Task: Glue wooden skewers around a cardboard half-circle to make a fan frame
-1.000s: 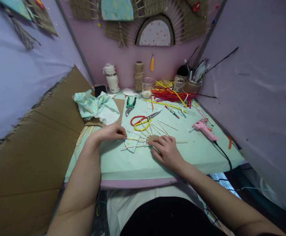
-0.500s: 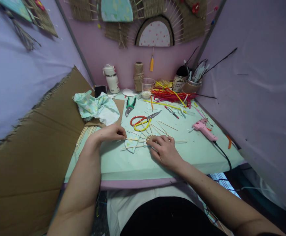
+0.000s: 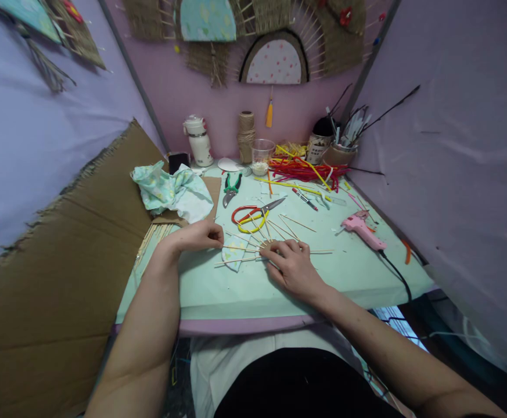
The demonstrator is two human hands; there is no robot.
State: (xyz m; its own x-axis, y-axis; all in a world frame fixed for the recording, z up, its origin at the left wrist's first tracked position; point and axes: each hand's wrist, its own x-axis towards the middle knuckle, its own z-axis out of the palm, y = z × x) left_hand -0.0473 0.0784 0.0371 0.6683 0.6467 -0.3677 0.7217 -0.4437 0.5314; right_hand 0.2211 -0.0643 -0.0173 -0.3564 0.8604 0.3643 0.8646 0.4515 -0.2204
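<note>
Shows a brown cardboard piece (image 3: 269, 246) fanned with thin sticks (image 3: 238, 238), near the front middle of the mint table (image 3: 218, 296). Covers its right side with the right hand (image 3: 294, 264), grip too hidden to tell. Pinches one stick (image 3: 238, 249) in the left hand (image 3: 201, 235), above patterned fabric (image 3: 234, 260). Includes scissors (image 3: 274, 204) just behind. Differs barely from the earlier frame.

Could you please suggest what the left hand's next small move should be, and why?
Probably a slight swing of the pinched stick to even its spacing: the left hand grips its outer end, the right hand rests on the brown cardboard piece, and other sticks fan out from there.
</note>
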